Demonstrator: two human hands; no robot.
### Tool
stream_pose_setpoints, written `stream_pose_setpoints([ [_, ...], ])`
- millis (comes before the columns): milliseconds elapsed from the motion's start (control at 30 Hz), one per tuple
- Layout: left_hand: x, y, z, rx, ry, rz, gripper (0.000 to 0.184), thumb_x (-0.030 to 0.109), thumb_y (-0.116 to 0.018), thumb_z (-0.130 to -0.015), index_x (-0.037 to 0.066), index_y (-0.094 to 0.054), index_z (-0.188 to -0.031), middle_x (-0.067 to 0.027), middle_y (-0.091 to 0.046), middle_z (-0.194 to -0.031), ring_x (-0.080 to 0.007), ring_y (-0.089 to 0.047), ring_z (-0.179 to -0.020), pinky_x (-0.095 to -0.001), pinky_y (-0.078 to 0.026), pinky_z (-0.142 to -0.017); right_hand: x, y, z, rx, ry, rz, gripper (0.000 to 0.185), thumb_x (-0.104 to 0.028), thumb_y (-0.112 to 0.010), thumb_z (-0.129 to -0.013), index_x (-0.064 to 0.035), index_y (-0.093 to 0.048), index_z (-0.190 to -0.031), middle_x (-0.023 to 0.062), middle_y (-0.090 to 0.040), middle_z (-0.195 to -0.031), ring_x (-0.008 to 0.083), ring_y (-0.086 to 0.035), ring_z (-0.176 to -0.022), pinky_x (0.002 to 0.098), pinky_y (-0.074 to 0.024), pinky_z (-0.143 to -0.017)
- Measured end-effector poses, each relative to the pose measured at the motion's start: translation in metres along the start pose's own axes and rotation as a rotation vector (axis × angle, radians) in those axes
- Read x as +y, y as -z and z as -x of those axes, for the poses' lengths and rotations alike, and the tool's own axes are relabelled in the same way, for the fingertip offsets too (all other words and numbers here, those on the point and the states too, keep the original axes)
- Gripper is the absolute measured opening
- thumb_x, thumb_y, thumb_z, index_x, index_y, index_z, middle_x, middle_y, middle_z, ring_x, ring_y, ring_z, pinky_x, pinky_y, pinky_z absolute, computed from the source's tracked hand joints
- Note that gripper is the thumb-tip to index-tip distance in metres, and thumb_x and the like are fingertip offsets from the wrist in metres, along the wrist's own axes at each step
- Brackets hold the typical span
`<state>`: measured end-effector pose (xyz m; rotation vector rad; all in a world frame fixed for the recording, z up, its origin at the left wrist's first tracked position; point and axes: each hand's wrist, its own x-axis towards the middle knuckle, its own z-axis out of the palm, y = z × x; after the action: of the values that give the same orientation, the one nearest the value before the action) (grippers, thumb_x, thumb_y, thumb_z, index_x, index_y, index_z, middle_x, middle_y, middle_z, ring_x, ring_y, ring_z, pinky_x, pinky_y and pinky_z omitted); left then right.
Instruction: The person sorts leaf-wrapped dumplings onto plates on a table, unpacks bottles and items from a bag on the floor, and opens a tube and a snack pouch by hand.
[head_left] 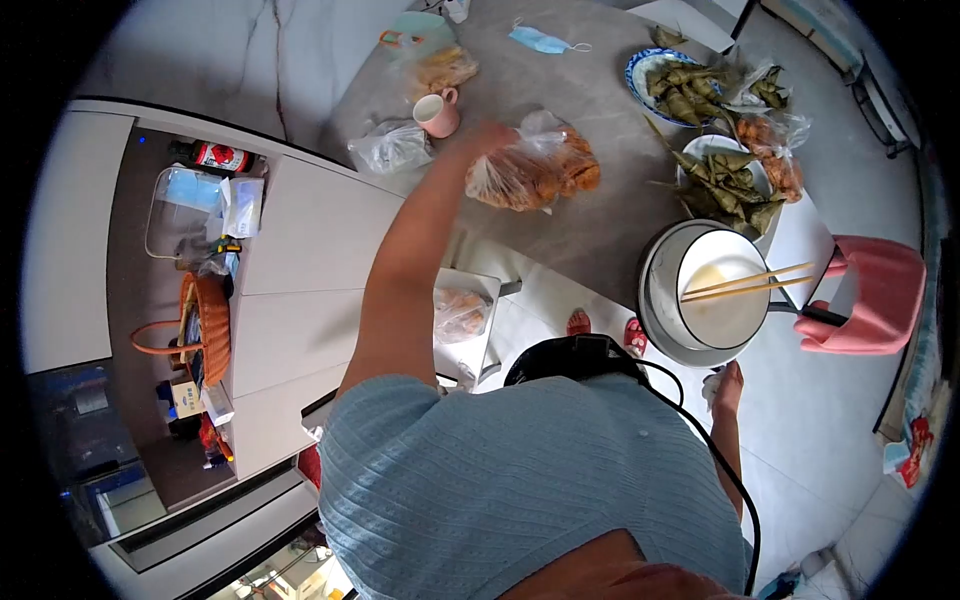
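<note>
My left hand (490,140) reaches across the grey table, its blurred fingers closed at the near-left edge of a clear plastic bag (548,165) of golden-brown, bread-like food. Just beyond my left forearm stand a pink mug (436,115) and a crumpled clear bag (392,147). Low at my right side, below the table's edge, my right hand (731,388) is closed on a crumpled white tissue or cloth (712,386). Above that hand, at the table corner, is a white pot (725,262) with a pair of chopsticks (748,284) laid across it.
Leaf-wrapped dumplings lie on a blue-rimmed plate (634,78) and a second plate (690,150). Another bag of brown food (770,150) lies beside them. A blue mask (545,40) rests at the back. A pink chair (875,295) stands right; a wicker basket (208,325) sits on the left shelf.
</note>
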<state>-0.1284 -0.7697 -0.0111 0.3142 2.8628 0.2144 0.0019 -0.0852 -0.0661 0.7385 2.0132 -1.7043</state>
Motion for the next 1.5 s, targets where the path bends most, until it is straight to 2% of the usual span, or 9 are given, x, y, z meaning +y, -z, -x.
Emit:
stream_pose_setpoints([
  [133, -0.010, 0.006, -0.011, -0.235, -0.037, -0.353, 0.025, 0.023, -0.055, -0.084, 0.007, -0.067, -0.099, -0.0157, -0.067, -0.096, -0.0304, -0.065, -0.088, -0.0446, -0.051, -0.076, 0.005, -0.001, -0.001, -0.033, -0.038, 0.020, 0.033, -0.035, -0.043, -0.097, -0.0051, -0.056, -0.091, 0.0040, -0.053, -0.066, 0.0142, -0.050, -0.046, 0.0290, -0.0370, -0.040],
  [233, 0.066, 0.053, 0.010, -0.317, 0.405, -0.387, 0.025, 0.016, -0.055, -0.084, 0.011, -0.067, -0.106, -0.0116, -0.067, -0.105, -0.0317, -0.064, -0.096, -0.0505, -0.051, -0.076, 0.013, 0.000, -0.009, -0.051, -0.037, 0.021, 0.032, -0.033, -0.044, -0.096, -0.0046, -0.056, -0.091, 0.0040, -0.052, -0.065, 0.0136, -0.048, -0.044, 0.0291, -0.0341, -0.038],
  [500, 0.029, -0.021, 0.046, 0.070, 0.415, -0.411, 0.037, 0.017, -0.062, -0.079, 0.011, -0.061, -0.115, -0.0087, -0.059, -0.114, -0.0283, -0.049, -0.120, -0.0473, -0.044, -0.092, 0.022, 0.005, -0.007, -0.082, -0.093, 0.028, 0.032, -0.034, -0.046, -0.095, -0.0037, -0.056, -0.095, 0.0108, -0.061, -0.073, 0.0140, -0.047, -0.043, 0.0290, -0.0343, -0.037],
  [833, 0.101, -0.053, -0.013, -0.107, 0.622, 0.042, 0.065, 0.042, -0.071, -0.075, 0.004, -0.052, -0.123, -0.0134, -0.058, -0.122, -0.0352, -0.055, -0.111, -0.0475, -0.045, -0.090, 0.038, 0.005, -0.021, -0.092, 0.045, 0.166, 0.034, -0.036, -0.045, -0.095, -0.0045, -0.056, -0.092, 0.0052, -0.057, -0.070, 0.0127, -0.049, -0.047, 0.0287, -0.0387, -0.042],
  [933, 0.103, -0.051, -0.015, -0.243, 0.481, -0.033, 0.063, 0.050, -0.069, -0.076, 0.004, -0.056, -0.118, -0.0166, -0.065, -0.103, -0.0323, -0.063, -0.094, -0.0442, -0.050, -0.081, 0.032, 0.004, -0.019, -0.051, 0.060, 0.145, 0.033, -0.035, -0.044, -0.096, -0.0049, -0.056, -0.091, 0.0023, -0.053, -0.065, 0.0124, -0.048, -0.047, 0.0286, -0.0379, -0.041],
  [1000, 0.094, -0.039, -0.013, -0.138, 0.397, 0.125, 0.050, 0.032, -0.074, -0.071, 0.017, -0.061, -0.116, -0.0092, -0.063, -0.112, -0.0317, -0.058, -0.107, -0.0448, -0.049, -0.084, 0.012, -0.003, -0.008, -0.032, 0.036, 0.125, 0.032, -0.034, -0.043, -0.096, -0.0052, -0.056, -0.092, 0.0027, -0.054, -0.066, 0.0125, -0.049, -0.048, 0.0285, -0.0384, -0.042],
  [1233, 0.069, 0.001, -0.012, 0.380, 0.326, 0.225, 0.030, 0.017, -0.070, -0.066, 0.013, -0.070, -0.096, -0.0108, -0.062, -0.113, -0.0315, -0.058, -0.105, -0.0434, -0.048, -0.086, -0.022, -0.008, 0.001, -0.114, 0.006, -0.129, 0.034, -0.033, -0.037, -0.097, -0.0063, -0.057, -0.092, 0.0049, -0.058, -0.070, 0.0138, -0.054, -0.054, 0.0285, -0.0421, -0.046],
  [1433, 0.086, -0.022, 0.003, 0.066, 0.390, -0.193, 0.045, 0.012, -0.068, -0.064, 0.014, -0.064, -0.110, -0.0140, -0.060, -0.103, -0.0325, -0.057, -0.103, -0.0460, -0.045, -0.088, -0.033, -0.010, -0.008, -0.174, 0.043, -0.284, 0.038, -0.035, -0.035, -0.097, -0.0061, -0.060, -0.099, 0.0036, -0.059, -0.075, 0.0133, -0.054, -0.060, 0.0287, -0.0435, -0.052],
  [1500, 0.106, -0.035, -0.002, 0.303, 0.330, -0.131, 0.044, 0.015, -0.068, -0.071, 0.013, -0.060, -0.114, -0.0141, -0.061, -0.103, -0.0333, -0.056, -0.105, -0.0467, -0.044, -0.089, -0.046, -0.001, -0.002, -0.284, -0.016, -0.146, 0.039, -0.034, -0.039, -0.097, -0.0021, -0.060, -0.106, 0.0048, -0.063, -0.083, 0.0130, -0.055, -0.063, 0.0280, -0.0440, -0.054],
])
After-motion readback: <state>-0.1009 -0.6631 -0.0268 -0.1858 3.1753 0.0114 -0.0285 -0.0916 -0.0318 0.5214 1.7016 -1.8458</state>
